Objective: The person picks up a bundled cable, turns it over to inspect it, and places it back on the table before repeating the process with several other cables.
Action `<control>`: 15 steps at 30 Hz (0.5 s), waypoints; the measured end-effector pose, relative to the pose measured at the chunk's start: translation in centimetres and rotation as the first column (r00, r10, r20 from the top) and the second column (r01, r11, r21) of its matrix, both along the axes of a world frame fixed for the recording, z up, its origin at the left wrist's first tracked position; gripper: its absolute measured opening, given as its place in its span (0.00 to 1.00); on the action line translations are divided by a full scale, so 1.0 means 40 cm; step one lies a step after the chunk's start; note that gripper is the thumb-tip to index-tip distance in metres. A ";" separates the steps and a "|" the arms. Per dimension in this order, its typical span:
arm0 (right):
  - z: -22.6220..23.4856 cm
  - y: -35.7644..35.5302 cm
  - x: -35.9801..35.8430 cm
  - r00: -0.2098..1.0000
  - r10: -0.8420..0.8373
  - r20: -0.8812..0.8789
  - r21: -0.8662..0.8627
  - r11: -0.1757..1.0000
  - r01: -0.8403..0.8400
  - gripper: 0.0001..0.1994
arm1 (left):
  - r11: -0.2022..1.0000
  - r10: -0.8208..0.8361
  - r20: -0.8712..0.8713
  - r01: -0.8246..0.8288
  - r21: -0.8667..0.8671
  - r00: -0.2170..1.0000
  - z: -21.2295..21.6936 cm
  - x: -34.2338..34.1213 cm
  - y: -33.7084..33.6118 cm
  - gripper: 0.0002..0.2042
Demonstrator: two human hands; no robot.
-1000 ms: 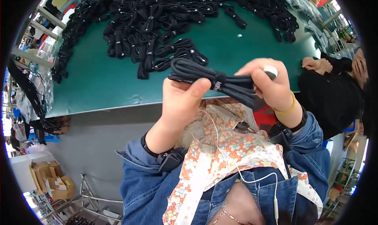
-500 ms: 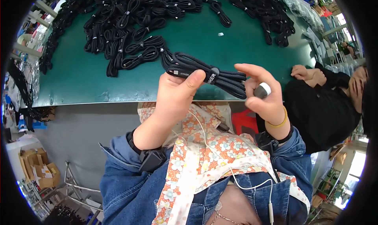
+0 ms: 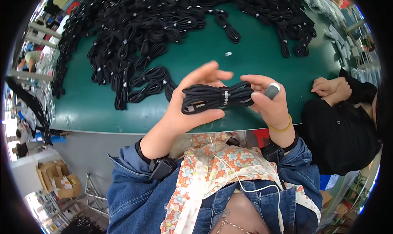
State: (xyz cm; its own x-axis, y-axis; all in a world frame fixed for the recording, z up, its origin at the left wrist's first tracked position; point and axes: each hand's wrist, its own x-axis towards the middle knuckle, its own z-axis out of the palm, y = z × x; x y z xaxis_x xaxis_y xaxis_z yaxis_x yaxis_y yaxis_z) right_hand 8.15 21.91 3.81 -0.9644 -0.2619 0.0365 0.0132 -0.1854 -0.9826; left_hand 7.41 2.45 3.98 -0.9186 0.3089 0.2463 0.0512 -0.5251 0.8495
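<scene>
A coiled black cable bundle (image 3: 217, 98), bound by a strap at its middle, lies across my two hands above the near edge of the green table (image 3: 262, 58). My left hand (image 3: 188, 107) cradles its left end, thumb underneath and fingers spread behind it. My right hand (image 3: 268, 103) grips the right end and also pinches a small grey cylindrical piece (image 3: 272, 90) between thumb and fingers.
A large heap of coiled black cables (image 3: 155, 25) covers the far and left table. Several separate bundles (image 3: 147, 84) lie closer. A small white piece (image 3: 228, 53) rests on the green. Another person's hands (image 3: 329, 88) rest at the right edge. Cardboard boxes (image 3: 55, 178) stand lower left.
The bundle has been turned level and brought lower between both hands. My left fingers have spread out behind it, and the view has shifted toward the table's near edge.
</scene>
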 end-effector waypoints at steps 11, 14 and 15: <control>-0.060 0.013 -0.059 0.998 -0.029 -0.051 0.232 0.972 0.041 0.18 | 0.967 0.089 0.211 -0.033 -0.253 0.973 -0.085 -0.055 0.000 0.13; -0.010 -0.012 -0.099 0.933 0.183 -0.309 0.420 0.907 -0.039 0.20 | 0.953 0.095 0.164 -0.042 -0.301 0.982 -0.071 -0.077 -0.008 0.11; -0.007 -0.021 -0.109 0.906 0.229 -0.356 0.454 0.890 -0.046 0.20 | 0.960 0.088 0.144 -0.045 -0.277 0.986 -0.068 -0.085 -0.008 0.10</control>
